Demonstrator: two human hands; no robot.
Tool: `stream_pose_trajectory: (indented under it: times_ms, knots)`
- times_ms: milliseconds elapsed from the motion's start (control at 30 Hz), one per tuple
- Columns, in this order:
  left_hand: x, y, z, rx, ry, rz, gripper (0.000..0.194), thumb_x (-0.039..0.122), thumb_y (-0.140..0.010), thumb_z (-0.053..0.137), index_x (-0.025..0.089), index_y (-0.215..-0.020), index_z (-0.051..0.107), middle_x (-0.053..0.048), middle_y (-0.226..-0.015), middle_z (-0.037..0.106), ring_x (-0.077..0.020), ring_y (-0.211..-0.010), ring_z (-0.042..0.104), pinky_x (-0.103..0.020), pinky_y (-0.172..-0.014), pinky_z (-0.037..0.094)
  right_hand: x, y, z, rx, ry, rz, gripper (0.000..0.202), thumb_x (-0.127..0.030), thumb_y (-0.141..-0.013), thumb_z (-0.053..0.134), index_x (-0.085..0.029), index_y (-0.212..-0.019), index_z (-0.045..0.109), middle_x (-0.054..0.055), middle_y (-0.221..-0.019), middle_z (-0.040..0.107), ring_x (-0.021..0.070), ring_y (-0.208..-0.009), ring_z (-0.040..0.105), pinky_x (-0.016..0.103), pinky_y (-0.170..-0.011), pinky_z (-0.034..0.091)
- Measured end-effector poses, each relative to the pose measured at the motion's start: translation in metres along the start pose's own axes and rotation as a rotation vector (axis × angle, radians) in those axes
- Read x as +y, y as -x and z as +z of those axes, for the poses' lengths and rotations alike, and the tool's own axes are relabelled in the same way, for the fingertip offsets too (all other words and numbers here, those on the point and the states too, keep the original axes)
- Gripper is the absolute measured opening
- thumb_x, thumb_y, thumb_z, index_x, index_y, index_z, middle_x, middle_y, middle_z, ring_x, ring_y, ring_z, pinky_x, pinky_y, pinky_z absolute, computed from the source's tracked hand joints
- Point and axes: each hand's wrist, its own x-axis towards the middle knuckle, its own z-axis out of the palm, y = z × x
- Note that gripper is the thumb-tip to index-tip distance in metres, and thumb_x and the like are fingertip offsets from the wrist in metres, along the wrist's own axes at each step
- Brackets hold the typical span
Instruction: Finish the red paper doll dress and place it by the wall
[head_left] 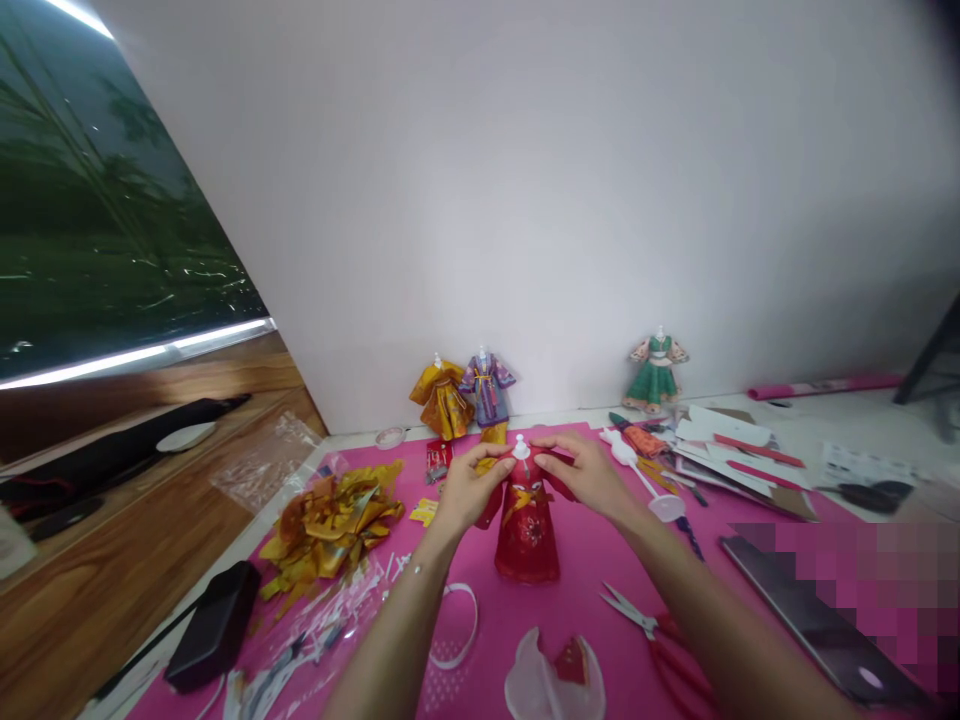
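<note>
A small headless doll form wears a red dress (528, 540) with a gold bow at its front and stands upright on the pink mat. My left hand (474, 485) pinches the dress at its left shoulder and sleeve. On the other side, my right hand (585, 472) has its fingers on the right shoulder and sleeve. The white neck knob (520, 449) shows between my hands. Below the dress lie a translucent white piece (555, 685) with a red scrap in it and red-handled scissors (649, 625), blades open.
Gold fabric scraps (334, 525) and a black case (213, 625) lie at left. Yellow (442, 398), purple (489, 388) and green (656, 375) dressed forms stand by the wall. Papers (731, 450) and a dark flat device (817, 620) lie at right.
</note>
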Motion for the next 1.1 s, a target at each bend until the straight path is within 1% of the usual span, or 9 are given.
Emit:
stream_pose_trajectory:
  times_ms: [133,200,300,467,667,867,1000,1100]
  knots:
    - [0.0,0.002,-0.003,-0.011,-0.003,0.004,0.032,0.036,-0.072,0.075,0.018,-0.098,0.076,-0.008,-0.098,0.077,-0.0238,-0.091,0.069,-0.034,-0.086,0.051,-0.001,0.0,-0.001,-0.01,-0.021,0.011,0.026,-0.032,-0.084,0.061,-0.021,-0.105,0.073,0.009,-0.107,0.074,0.026,-0.1,0.067,0.044,-0.089,0.052]
    - [0.0,0.002,-0.004,-0.012,-0.005,0.006,0.034,0.035,-0.071,0.076,0.018,-0.1,0.076,-0.008,-0.1,0.077,-0.0241,-0.094,0.069,-0.034,-0.087,0.05,-0.001,0.0,-0.001,-0.008,-0.032,0.011,0.027,-0.032,-0.084,0.062,-0.021,-0.106,0.073,0.009,-0.109,0.074,0.0259,-0.102,0.067,0.044,-0.091,0.051]
    - [0.0,0.002,-0.005,-0.018,-0.002,0.0,0.032,0.037,-0.071,0.077,0.017,-0.096,0.077,-0.008,-0.097,0.077,-0.0243,-0.09,0.069,-0.034,-0.084,0.052,-0.001,0.0,-0.001,-0.002,-0.046,0.01,0.028,-0.032,-0.083,0.063,-0.021,-0.106,0.073,0.009,-0.11,0.074,0.0258,-0.104,0.066,0.045,-0.095,0.05]
    - [-0.002,0.001,-0.006,-0.01,0.015,-0.006,0.03,0.038,-0.069,0.077,0.018,-0.092,0.078,-0.008,-0.094,0.078,-0.0246,-0.088,0.07,-0.035,-0.084,0.051,-0.002,0.0,0.0,-0.002,-0.081,0.027,0.025,-0.031,-0.082,0.062,-0.021,-0.102,0.074,0.009,-0.105,0.075,0.0248,-0.098,0.069,0.043,-0.09,0.053]
    - [-0.002,0.0,-0.007,-0.023,0.038,-0.021,0.031,0.039,-0.068,0.078,0.018,-0.092,0.078,-0.008,-0.091,0.078,-0.025,-0.086,0.07,-0.037,-0.084,0.052,-0.003,0.0,0.0,-0.009,-0.118,0.043,0.026,-0.032,-0.082,0.061,-0.021,-0.101,0.075,0.008,-0.103,0.077,0.0244,-0.097,0.07,0.042,-0.089,0.054]
    - [-0.006,0.004,-0.013,-0.032,0.059,-0.003,0.043,0.037,-0.065,0.081,0.018,-0.104,0.075,-0.01,-0.103,0.076,-0.026,-0.098,0.068,-0.037,-0.091,0.05,0.003,0.003,-0.005,0.017,-0.122,0.069,0.03,-0.034,-0.084,0.061,-0.02,-0.107,0.073,0.009,-0.111,0.074,0.025,-0.106,0.068,0.043,-0.095,0.052]
    - [-0.014,0.01,-0.018,-0.002,0.053,-0.006,0.037,0.038,-0.066,0.08,0.016,-0.096,0.076,-0.01,-0.096,0.077,-0.0256,-0.092,0.068,-0.037,-0.087,0.051,0.01,0.006,-0.01,0.042,-0.107,0.092,0.03,-0.038,-0.084,0.062,-0.02,-0.105,0.074,0.01,-0.109,0.075,0.0258,-0.103,0.068,0.045,-0.094,0.052]
    - [-0.02,0.014,-0.021,0.017,0.04,-0.007,0.032,0.038,-0.065,0.08,0.017,-0.09,0.076,-0.009,-0.092,0.077,-0.025,-0.089,0.068,-0.036,-0.086,0.05,0.014,0.009,-0.012,0.043,-0.101,0.104,0.029,-0.04,-0.082,0.064,-0.02,-0.1,0.074,0.01,-0.107,0.075,0.026,-0.101,0.069,0.045,-0.093,0.052]
